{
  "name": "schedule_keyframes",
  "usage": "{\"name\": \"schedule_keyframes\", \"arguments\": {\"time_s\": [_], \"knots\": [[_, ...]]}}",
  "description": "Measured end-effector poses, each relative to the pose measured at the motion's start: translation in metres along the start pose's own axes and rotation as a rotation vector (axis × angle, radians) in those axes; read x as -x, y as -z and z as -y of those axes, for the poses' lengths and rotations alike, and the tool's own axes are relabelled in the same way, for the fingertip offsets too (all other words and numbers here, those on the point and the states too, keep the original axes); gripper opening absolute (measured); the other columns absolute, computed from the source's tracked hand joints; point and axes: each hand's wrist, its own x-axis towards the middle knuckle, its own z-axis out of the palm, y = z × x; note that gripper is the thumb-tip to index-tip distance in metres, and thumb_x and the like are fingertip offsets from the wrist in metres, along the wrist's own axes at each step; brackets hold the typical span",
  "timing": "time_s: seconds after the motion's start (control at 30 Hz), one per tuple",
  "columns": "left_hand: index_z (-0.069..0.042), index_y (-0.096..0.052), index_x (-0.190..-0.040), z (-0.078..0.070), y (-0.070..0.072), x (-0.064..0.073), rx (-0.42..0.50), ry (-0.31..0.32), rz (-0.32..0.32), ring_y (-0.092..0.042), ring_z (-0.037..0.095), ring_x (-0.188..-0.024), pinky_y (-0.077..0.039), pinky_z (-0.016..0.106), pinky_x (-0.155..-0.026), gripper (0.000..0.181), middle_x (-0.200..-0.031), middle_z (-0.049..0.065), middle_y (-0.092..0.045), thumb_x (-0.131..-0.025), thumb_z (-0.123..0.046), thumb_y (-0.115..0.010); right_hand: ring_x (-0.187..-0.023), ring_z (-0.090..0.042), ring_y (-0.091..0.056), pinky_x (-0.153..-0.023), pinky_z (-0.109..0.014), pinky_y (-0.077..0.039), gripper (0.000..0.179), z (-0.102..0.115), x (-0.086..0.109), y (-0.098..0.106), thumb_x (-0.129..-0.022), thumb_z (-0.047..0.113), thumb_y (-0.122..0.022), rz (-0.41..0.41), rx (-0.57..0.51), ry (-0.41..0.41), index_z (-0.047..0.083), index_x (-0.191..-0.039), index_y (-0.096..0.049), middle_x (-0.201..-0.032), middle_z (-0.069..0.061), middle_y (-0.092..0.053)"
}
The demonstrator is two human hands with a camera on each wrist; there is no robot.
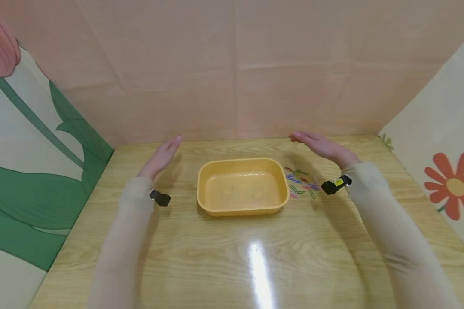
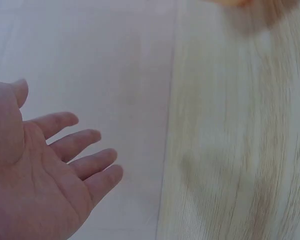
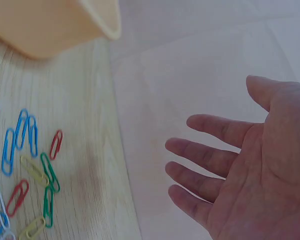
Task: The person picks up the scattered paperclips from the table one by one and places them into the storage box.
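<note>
A yellow plastic tray [image 1: 242, 210] with rounded corners stands on the table, and its inside shows no contents. Just right of it lie several coloured paper clips [image 1: 303, 180], seen closer as blue, red, green, yellow and white paper clips [image 3: 49, 172] in the right wrist view. My left hand [image 1: 161, 159] is held above the table to the left of the tray, fingers extended and palm bare [image 2: 50, 180]. To the right, my right hand [image 1: 322, 146] hovers beyond the paper clips, its fingers [image 3: 205, 155] spread and holding nothing.
The wood-grain table [image 1: 201, 262] ends at a pinkish cloth backdrop [image 1: 232, 86]. Printed cloths with a green leaf [image 1: 31, 197] and a red flower [image 1: 456, 186] flank it. Each wrist carries a small black camera [image 1: 160, 198].
</note>
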Motion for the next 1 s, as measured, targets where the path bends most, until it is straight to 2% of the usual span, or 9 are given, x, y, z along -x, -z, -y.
{"name": "schedule_keyframes", "arguments": {"time_s": [0.23, 0.4, 0.6, 0.8, 1.0], "knots": [[-0.009, -0.023, -0.14, -0.006, -0.002, 0.007, 0.346, -0.034, 0.089, -0.029, 0.033, -0.126, -0.023, 0.043, -0.103, 0.063, -0.141, 0.015, -0.026, -0.093, -0.05, -0.021, -0.125, -0.027, -0.031, -0.104, -0.048, -0.019, 0.053, -0.002, 0.004, 0.001, -0.095, 0.047, -0.021, 0.014, -0.176, 0.122, 0.015, -0.135, -0.035, -0.134, -0.007, -0.039], [-0.009, -0.026, -0.139, -0.012, -0.006, 0.015, 0.472, -0.021, 0.139, -0.034, 0.03, -0.123, -0.029, 0.043, -0.101, 0.064, -0.14, 0.014, -0.03, -0.092, -0.052, -0.023, -0.122, -0.028, -0.035, -0.103, -0.049, -0.021, 0.05, -0.006, 0.006, 0.0, -0.096, 0.043, -0.021, 0.008, -0.264, 0.186, 0.012, -0.132, -0.038, -0.131, -0.009, -0.042], [-0.007, -0.025, -0.139, -0.014, -0.012, 0.022, 0.628, 0.009, 0.197, -0.034, 0.032, -0.123, -0.028, 0.044, -0.101, 0.066, -0.14, 0.019, -0.027, -0.091, -0.052, -0.026, -0.119, -0.027, -0.038, -0.101, -0.049, -0.023, 0.049, -0.013, 0.009, -0.001, -0.097, 0.04, -0.02, -0.007, -0.284, 0.185, 0.01, -0.131, -0.039, -0.129, -0.015, -0.043], [-0.006, -0.025, -0.139, -0.012, -0.019, 0.028, 0.699, 0.038, 0.219, -0.035, 0.033, -0.122, -0.029, 0.045, -0.1, 0.071, -0.139, 0.02, -0.029, -0.088, -0.055, -0.031, -0.119, -0.029, -0.038, -0.102, -0.05, -0.023, 0.051, -0.02, 0.012, -0.004, -0.097, 0.04, -0.02, -0.008, -0.325, 0.166, 0.007, -0.129, -0.041, -0.127, -0.013, -0.045], [-0.006, -0.025, -0.139, -0.003, -0.027, 0.033, 0.664, 0.053, 0.258, -0.035, 0.035, -0.121, -0.031, 0.046, -0.098, 0.066, -0.138, 0.02, -0.03, -0.091, -0.051, -0.029, -0.122, -0.032, -0.034, -0.103, -0.05, -0.02, 0.05, -0.03, 0.012, -0.008, -0.097, 0.042, -0.019, 0.024, -0.348, 0.134, 0.01, -0.129, -0.042, -0.13, -0.012, -0.043]]}}
